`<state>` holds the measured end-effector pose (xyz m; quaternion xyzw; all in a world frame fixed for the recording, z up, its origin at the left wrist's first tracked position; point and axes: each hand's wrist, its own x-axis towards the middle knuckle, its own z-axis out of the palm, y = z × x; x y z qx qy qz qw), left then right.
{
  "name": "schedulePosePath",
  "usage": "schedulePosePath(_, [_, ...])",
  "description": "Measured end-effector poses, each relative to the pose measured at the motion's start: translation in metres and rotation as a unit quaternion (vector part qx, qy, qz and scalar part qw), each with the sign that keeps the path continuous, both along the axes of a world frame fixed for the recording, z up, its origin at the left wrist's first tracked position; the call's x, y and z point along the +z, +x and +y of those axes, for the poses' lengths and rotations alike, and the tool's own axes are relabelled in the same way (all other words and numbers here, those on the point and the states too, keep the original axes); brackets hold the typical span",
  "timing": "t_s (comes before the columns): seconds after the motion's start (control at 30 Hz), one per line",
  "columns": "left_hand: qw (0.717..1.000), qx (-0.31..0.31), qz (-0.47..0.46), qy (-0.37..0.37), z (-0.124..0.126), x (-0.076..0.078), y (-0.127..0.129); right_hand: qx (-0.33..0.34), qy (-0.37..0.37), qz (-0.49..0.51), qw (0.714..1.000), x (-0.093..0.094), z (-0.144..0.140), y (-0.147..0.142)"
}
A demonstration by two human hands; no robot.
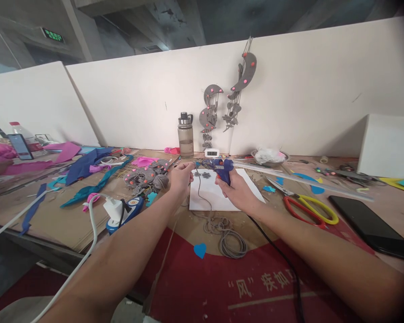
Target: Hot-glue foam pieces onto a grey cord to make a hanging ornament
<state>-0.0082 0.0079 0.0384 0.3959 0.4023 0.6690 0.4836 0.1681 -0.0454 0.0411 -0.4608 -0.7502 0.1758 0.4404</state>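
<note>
My right hand grips a blue hot glue gun, its nozzle pointing left over a white sheet. My left hand pinches the end of a grey cord just in front of the nozzle. The cord runs down across the sheet to a loose coil near the table's front. A small grey felt piece lies on the sheet under the hands. The gun's black cable trails along my right forearm.
Scissors with red and yellow handles and a black phone lie to the right. A pile of grey felt pieces, a power strip, a water bottle, a long ruler and coloured felt scraps surround the sheet.
</note>
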Motion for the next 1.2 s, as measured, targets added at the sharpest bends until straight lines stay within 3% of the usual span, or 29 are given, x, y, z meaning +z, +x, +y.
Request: schedulePosePath(1.2, [1.000,-0.008,0.010,0.001,-0.0044,0.0031,0.0035,-0.033,0.000,-0.034,0.999,-0.0076,0.0015,0.0020])
